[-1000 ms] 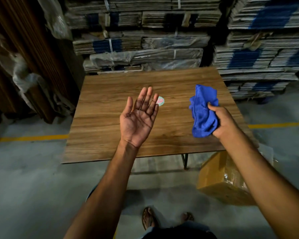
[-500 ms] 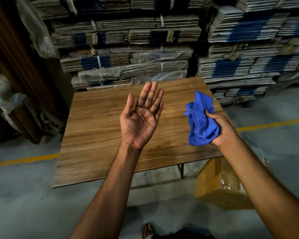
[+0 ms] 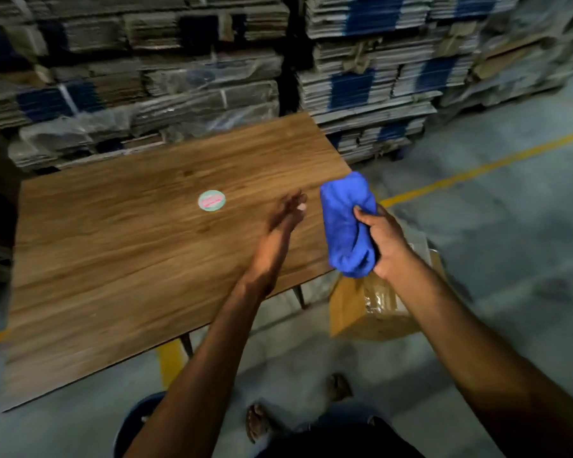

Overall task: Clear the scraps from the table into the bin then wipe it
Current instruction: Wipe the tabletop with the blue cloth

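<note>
Clenching bunched blue cloth [image 3: 348,226], right hand [image 3: 386,247] is hovering at table [image 3: 113,259] edge, probably readying wipe; left hand [image 3: 286,214], fingers straight, empty, is hovering near round sticker [image 3: 211,200].

The right hand [image 3: 386,241] is gripping a bunched blue cloth [image 3: 346,226] at the right edge of the tabletop [image 3: 113,259]. The left hand [image 3: 286,213], blurred, fingers straight, is hovering near that edge, and a round sticker [image 3: 211,200] is lying near the tabletop's middle.
</note>
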{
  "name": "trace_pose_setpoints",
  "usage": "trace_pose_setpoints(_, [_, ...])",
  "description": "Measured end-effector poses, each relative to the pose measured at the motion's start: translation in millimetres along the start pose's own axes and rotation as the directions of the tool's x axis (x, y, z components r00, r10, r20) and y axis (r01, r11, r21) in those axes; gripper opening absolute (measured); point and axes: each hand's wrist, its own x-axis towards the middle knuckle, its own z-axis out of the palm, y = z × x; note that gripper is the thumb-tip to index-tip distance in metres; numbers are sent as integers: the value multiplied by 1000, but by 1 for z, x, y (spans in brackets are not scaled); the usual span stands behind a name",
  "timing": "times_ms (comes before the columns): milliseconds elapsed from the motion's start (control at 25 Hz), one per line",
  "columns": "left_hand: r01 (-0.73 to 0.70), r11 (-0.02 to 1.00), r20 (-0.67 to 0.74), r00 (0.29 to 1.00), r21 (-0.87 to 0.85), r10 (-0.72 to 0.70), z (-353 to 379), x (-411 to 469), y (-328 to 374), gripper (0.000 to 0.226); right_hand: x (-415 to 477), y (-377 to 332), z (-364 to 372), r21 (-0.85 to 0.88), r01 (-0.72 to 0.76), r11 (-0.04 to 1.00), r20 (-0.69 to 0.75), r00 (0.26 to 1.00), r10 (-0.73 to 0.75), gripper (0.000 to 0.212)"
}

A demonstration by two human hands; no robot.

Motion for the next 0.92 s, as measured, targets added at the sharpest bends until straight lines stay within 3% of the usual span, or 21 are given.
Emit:
trace_pose_setpoints(80, [3, 996, 42, 999, 88, -7, 39, 9, -31, 42, 10, 2, -36, -128, 76, 989, -130, 987, -92, 42])
trace_pose_setpoints(160, [40, 985, 103, 993, 169, -58, 75, 14, -62, 40, 19, 4, -76, -209, 86, 974, -231, 964, -134, 30])
trace_pose_setpoints(320, [163, 976, 94, 980, 144, -178, 145, 29, -109, 36, 38, 4, -170, -188, -39, 981, -385, 922, -37, 23])
trace_pose_setpoints(440, [274, 950, 70, 956, 147, -286, 184, 37, -136, 36, 49, 9, -219, -228, -124, 966, -367, 930, 32, 13])
trace_pose_setpoints(520, [295, 941, 74, 948, 168, -310, 203, 45, -157, 38, 56, 13, -240, -214, -192, 958, -250, 959, 136, 5])
trace_pose_setpoints(600, [340, 923, 74, 931, 181, -357, 220, 53, -183, 42, 74, 26, -260, -293, -205, 934, -224, 964, 141, 14])
trace_pose_setpoints(640, [358, 916, 78, 923, 184, -376, 226, 55, -194, 43, 90, 41, -271, -357, -290, 888, -310, 933, 180, 15])
trace_pose_setpoints(720, [381, 904, 87, 911, 192, -402, 236, 61, -214, 45, 113, 66, -290, -561, -347, 751, -480, 876, 46, 36])
trace_pose_setpoints(800, [391, 895, 80, 906, 213, -415, 241, 65, -228, 45, 136, 96, -302, -714, -301, 632, -426, 903, -51, 53])
trace_pose_setpoints(880, [402, 887, 44, 906, 226, -422, 242, 64, -237, 44, 152, 143, -316, -851, -280, 445, -373, 918, -134, 57])
trace_pose_setpoints(920, [393, 888, 49, 909, 239, -415, 240, 63, -241, 44, 154, 160, -317, -916, -222, 334, -278, 952, -130, 59])
